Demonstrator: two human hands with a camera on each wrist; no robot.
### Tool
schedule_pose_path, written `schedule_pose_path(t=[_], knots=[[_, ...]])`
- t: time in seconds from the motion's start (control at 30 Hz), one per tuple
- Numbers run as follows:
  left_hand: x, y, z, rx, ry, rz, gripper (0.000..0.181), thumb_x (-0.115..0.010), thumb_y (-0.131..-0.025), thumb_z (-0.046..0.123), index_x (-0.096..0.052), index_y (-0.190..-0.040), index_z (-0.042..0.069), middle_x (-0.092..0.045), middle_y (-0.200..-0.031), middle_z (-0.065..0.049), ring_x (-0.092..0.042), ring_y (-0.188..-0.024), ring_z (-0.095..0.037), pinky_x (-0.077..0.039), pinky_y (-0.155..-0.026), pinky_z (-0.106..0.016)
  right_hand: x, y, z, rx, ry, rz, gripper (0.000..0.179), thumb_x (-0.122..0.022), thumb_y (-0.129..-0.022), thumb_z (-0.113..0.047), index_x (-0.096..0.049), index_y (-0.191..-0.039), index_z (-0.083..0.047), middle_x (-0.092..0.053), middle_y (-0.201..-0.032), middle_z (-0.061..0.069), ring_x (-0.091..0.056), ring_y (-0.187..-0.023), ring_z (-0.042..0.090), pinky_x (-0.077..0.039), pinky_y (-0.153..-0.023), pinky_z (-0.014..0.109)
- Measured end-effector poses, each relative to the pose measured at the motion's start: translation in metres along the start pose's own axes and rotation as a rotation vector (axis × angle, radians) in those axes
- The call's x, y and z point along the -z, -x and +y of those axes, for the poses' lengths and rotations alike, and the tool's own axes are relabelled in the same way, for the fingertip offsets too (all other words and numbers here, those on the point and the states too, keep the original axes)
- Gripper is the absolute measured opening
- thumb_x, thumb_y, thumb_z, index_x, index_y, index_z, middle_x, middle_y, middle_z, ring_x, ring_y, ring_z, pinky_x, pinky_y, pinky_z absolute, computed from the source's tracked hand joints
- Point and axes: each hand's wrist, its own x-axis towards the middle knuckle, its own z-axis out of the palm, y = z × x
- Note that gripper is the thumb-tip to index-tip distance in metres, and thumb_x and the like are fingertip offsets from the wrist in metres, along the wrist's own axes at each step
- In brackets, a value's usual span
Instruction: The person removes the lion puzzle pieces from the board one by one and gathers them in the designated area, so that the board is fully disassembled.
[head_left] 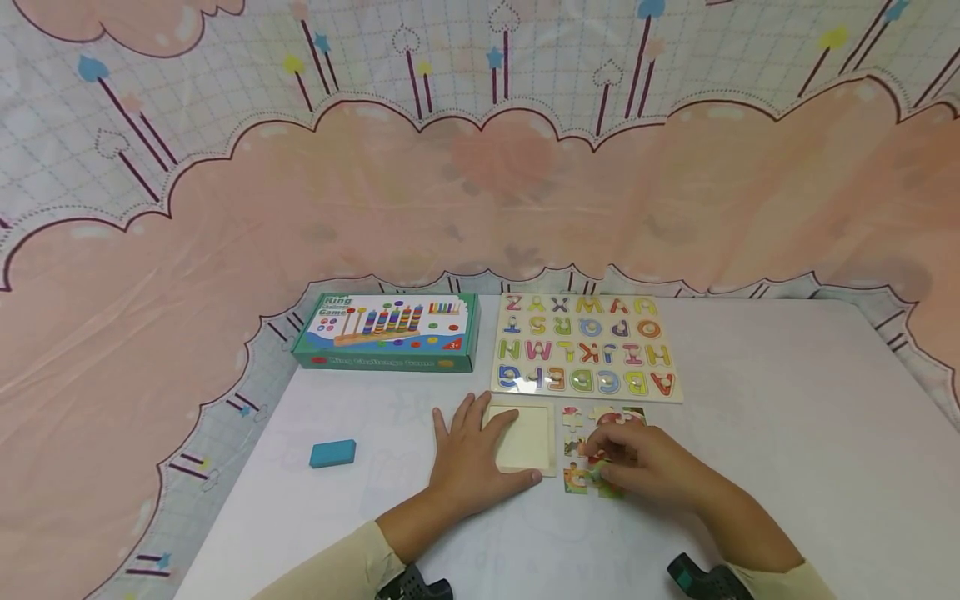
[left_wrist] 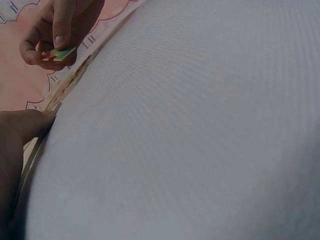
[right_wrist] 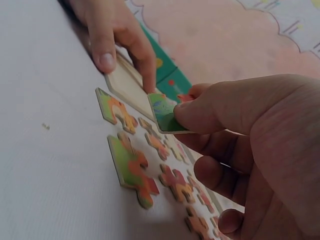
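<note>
My left hand (head_left: 474, 468) lies with spread fingers across the left side of a shallow wooden puzzle tray (head_left: 534, 442); its thumb is at the tray's near edge. Between thumb and fingers my right hand (head_left: 660, 467) pinches a jigsaw piece (right_wrist: 162, 112), green with some blue and red, held up above the table. Below it lie several loose jigsaw pieces (right_wrist: 131, 167) in rows, right of the tray, partly covered by this hand in the head view. The left wrist view shows the pinched piece (left_wrist: 64, 53) too.
Behind the tray lies an alphabet board (head_left: 577, 350) with colourful letters. A green ring game box (head_left: 386, 333) stands at the back left, and a blue block (head_left: 332, 453) sits on the white table (head_left: 787, 400) further left. Patterned cloth (head_left: 480, 200) hangs behind.
</note>
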Motion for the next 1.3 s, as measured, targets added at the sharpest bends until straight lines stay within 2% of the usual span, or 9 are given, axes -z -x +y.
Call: schedule_pose_path(t=[0.17,0.4,0.63,0.8,0.97,1.17,1.3], knots=[[0.000,0.000,0.000,0.006,0.000,-0.009,0.094,-0.075,-0.074,0.081,-0.060,-0.151,0.029,-0.035,-0.170,-0.012,-0.023,-0.159,-0.038,-0.002,-0.118,-0.081,0.005,0.013,0.003,-0.016,0.019,0.029,0.018,-0.079,-0.095,-0.014,-0.072,-0.107,-0.025,-0.069,-0.101,-0.009,-0.059,-0.092,0.009,-0.052,-0.083,0.026],[0.000,0.000,0.000,0.008,0.005,-0.012,0.094,-0.074,-0.074,0.082,-0.060,-0.151,0.029,-0.035,-0.170,-0.012,-0.023,-0.160,-0.039,-0.002,-0.118,-0.082,0.011,0.029,0.009,-0.025,0.021,0.042,0.019,-0.079,-0.096,-0.015,-0.073,-0.112,-0.024,-0.070,-0.109,-0.013,-0.061,-0.095,0.008,-0.054,-0.087,0.026],[0.000,0.001,0.000,0.005,0.010,-0.013,0.094,-0.075,-0.074,0.081,-0.060,-0.151,0.029,-0.035,-0.170,-0.012,-0.023,-0.160,-0.039,-0.001,-0.118,-0.082,0.012,0.041,0.017,-0.065,0.024,0.051,0.020,-0.079,-0.096,-0.014,-0.072,-0.110,-0.027,-0.070,-0.109,-0.013,-0.061,-0.096,0.008,-0.054,-0.087,0.026],[0.000,0.001,0.001,0.005,0.013,-0.012,0.094,-0.075,-0.074,0.081,-0.060,-0.151,0.029,-0.035,-0.170,-0.012,-0.022,-0.160,-0.038,-0.001,-0.118,-0.081,0.015,0.047,0.020,-0.069,0.029,0.065,0.020,-0.079,-0.097,-0.015,-0.071,-0.109,-0.029,-0.070,-0.108,-0.013,-0.062,-0.095,0.008,-0.054,-0.085,0.025],[0.001,0.000,0.001,0.005,0.025,-0.015,0.093,-0.076,-0.074,0.080,-0.060,-0.151,0.029,-0.035,-0.170,-0.012,-0.021,-0.160,-0.039,0.000,-0.119,-0.081,0.016,0.053,0.023,-0.053,0.061,0.079,0.022,-0.080,-0.096,-0.015,-0.071,-0.108,-0.031,-0.071,-0.113,-0.014,-0.063,-0.101,0.007,-0.055,-0.091,0.024],[0.001,0.000,0.002,0.007,0.024,-0.014,0.093,-0.076,-0.074,0.079,-0.060,-0.151,0.029,-0.035,-0.170,-0.012,-0.021,-0.160,-0.039,0.000,-0.119,-0.081,0.014,0.054,0.024,-0.074,0.138,0.080,0.027,-0.081,-0.095,-0.015,-0.071,-0.107,-0.037,-0.070,-0.115,-0.017,-0.062,-0.105,0.004,-0.054,-0.092,0.027],[0.001,0.000,0.002,0.008,0.026,-0.013,0.093,-0.077,-0.074,0.079,-0.060,-0.150,0.029,-0.035,-0.170,-0.012,-0.022,-0.160,-0.039,0.000,-0.118,-0.081,0.010,0.054,0.025,-0.024,0.167,0.112,0.032,-0.081,-0.092,-0.009,-0.072,-0.108,-0.035,-0.069,-0.111,-0.019,-0.061,-0.100,0.005,-0.054,-0.088,0.026]])
